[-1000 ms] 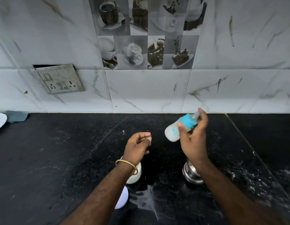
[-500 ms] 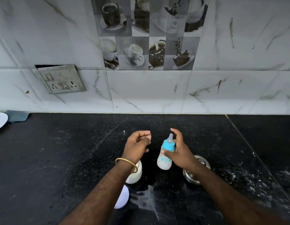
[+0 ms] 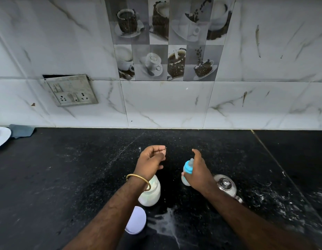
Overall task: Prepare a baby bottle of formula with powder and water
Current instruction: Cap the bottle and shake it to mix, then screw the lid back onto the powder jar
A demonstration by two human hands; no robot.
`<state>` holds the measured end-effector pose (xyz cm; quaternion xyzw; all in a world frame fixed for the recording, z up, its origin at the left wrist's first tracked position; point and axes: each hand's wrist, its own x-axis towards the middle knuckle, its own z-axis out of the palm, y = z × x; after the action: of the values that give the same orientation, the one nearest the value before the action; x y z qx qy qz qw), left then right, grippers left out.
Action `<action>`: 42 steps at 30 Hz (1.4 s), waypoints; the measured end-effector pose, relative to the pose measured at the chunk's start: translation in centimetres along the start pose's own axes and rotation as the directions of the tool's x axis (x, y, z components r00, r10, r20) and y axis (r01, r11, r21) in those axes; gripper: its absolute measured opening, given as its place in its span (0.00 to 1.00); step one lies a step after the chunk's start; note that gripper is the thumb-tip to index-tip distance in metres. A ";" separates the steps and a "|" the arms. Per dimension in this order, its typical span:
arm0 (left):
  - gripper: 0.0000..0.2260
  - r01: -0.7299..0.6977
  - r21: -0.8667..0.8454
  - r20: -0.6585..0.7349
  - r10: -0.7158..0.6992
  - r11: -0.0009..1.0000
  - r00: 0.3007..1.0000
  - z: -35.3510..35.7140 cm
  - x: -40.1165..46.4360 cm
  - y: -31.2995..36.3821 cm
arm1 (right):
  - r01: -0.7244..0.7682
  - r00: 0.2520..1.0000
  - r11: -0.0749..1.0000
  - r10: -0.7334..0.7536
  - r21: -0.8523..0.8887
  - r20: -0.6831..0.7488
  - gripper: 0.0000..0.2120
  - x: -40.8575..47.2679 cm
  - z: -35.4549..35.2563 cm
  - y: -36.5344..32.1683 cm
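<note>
While the right hand [image 3: 199, 175] is gripping the baby bottle [image 3: 187, 173] upright above the black table [image 3: 66, 177], the left hand [image 3: 151, 162] is hovering at its 9 o'clock, fingers [image 3: 159, 147] loosely curled, holding nothing.

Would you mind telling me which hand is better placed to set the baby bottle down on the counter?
Right. The right hand already grips the baby bottle upright, low over the black counter; the left hand hovers apart, holding nothing.
</note>
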<state>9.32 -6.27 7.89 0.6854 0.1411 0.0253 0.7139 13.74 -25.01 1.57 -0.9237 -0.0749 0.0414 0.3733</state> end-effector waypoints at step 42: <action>0.05 0.081 -0.082 -0.269 -0.101 0.993 0.958 -14.2 -4.7 -4.7 | 0.892 0.405 0.288 -0.172 -0.348 0.898 0.46 -7.0 13.8 -11.1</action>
<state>0.77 6.16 3.78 0.6427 0.2686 0.0917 0.7116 3.81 -8.85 -0.48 -0.7744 -0.5683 0.2144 -0.1771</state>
